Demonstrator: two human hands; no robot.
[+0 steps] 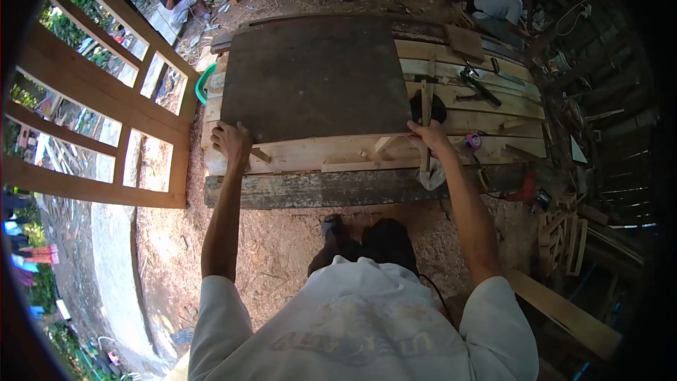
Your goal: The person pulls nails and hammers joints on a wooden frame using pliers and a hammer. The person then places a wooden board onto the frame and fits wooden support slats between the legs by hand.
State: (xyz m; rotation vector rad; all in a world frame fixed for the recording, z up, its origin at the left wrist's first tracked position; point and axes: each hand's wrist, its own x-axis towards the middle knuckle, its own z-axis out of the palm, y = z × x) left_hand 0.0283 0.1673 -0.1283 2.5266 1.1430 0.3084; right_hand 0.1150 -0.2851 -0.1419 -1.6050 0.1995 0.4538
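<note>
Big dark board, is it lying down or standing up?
Lying down: the board spreads face-up over the planks, left hand and right hand at its near corners.

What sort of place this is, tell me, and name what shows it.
Probably a carpentry workshop: a wide dark board over light planks, what looks like a pink tape measure, and apparent wood shavings scattered underfoot.

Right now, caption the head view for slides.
Left hand and right hand hold a dark rectangular board over pale wooden planks.
</note>
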